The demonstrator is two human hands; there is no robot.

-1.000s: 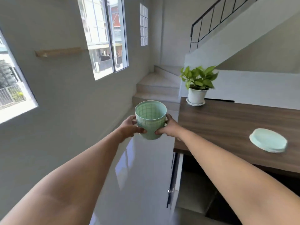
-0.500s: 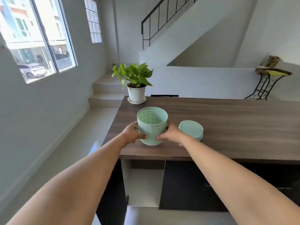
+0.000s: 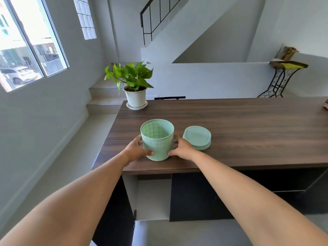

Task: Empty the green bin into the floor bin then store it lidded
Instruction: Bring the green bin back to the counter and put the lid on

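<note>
Here, both hands, left hand [image 3: 136,151] and right hand [image 3: 181,149], clasp the empty-looking green bin [image 3: 157,139] upright near the counter [image 3: 248,128] edge, its lid [image 3: 197,137] just beside; lidding likely goes best with one hand steadying the bin.

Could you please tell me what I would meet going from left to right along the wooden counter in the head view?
Potted plant → left hand → green bin → right hand → lid, lying flat on the counter.
</note>
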